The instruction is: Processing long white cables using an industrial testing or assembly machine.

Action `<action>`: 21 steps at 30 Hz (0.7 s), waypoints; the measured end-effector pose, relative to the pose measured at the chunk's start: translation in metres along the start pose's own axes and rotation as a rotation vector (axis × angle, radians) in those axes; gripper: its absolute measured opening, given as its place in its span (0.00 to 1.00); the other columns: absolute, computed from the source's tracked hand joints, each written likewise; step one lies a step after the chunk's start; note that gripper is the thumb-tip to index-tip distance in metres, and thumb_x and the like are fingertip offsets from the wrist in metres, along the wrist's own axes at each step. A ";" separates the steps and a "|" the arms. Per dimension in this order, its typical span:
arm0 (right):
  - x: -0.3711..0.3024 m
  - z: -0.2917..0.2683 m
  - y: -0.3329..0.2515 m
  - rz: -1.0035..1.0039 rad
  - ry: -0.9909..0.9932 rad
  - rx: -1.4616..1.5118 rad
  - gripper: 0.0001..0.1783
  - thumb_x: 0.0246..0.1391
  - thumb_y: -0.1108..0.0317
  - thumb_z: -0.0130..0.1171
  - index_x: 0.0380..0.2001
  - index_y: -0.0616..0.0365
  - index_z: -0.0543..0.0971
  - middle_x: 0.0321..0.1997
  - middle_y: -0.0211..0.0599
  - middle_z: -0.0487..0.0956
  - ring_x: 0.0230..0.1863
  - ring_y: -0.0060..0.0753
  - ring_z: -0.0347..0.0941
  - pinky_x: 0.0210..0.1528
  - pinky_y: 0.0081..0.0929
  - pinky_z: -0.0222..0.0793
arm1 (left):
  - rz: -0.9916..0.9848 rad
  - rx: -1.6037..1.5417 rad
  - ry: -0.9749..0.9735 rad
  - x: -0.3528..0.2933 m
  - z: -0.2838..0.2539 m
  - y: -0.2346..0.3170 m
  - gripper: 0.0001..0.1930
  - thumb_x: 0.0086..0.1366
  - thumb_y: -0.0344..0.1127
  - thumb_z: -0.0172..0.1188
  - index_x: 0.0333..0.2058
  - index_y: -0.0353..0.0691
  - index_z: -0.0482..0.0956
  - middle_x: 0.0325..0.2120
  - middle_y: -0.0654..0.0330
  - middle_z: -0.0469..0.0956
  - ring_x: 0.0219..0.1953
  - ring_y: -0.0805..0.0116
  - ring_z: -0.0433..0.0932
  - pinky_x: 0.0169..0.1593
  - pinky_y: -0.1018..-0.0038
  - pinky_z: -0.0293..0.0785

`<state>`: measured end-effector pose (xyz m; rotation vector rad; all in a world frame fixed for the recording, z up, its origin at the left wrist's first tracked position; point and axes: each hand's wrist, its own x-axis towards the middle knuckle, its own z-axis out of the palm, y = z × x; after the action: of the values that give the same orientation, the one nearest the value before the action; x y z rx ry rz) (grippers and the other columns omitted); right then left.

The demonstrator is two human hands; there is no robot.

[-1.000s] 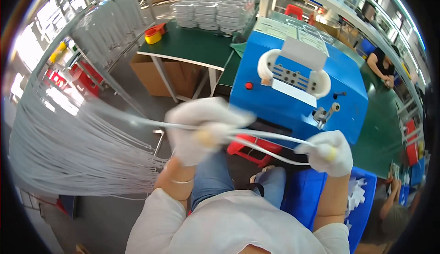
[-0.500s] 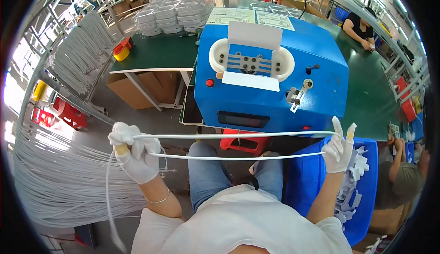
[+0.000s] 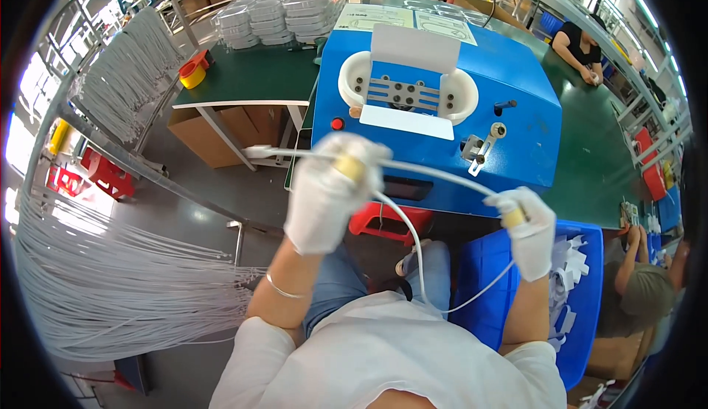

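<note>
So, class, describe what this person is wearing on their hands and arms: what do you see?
The left hand and right hand wear white gloves, each with a pale yellow patch on a digit. A thin, silvery bangle circles the left forearm. The white sleeves are short. The gloves' weave is too blurred to tell.

Holding both forearms (image 3: 276,285) out ahead, gripping with the left hand (image 3: 324,199) farther forward, pinching with the right hand (image 3: 529,233), pointing its fingers (image 3: 510,201) inward.
</note>
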<state>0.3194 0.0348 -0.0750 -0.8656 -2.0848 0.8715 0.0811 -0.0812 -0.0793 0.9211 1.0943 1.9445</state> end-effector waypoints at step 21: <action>0.018 -0.059 0.032 0.027 0.249 -0.112 0.07 0.56 0.71 0.54 0.27 0.64 0.75 0.27 0.28 0.74 0.32 0.17 0.67 0.38 0.15 0.61 | 0.179 0.365 0.294 0.051 -0.007 0.003 0.06 0.62 0.30 0.60 0.33 0.35 0.72 0.23 0.63 0.76 0.20 0.84 0.69 0.23 0.87 0.64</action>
<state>0.3671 0.0845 -0.0632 -1.0092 -1.9216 0.6304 0.0492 -0.0422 -0.0672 0.9698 1.6260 2.1120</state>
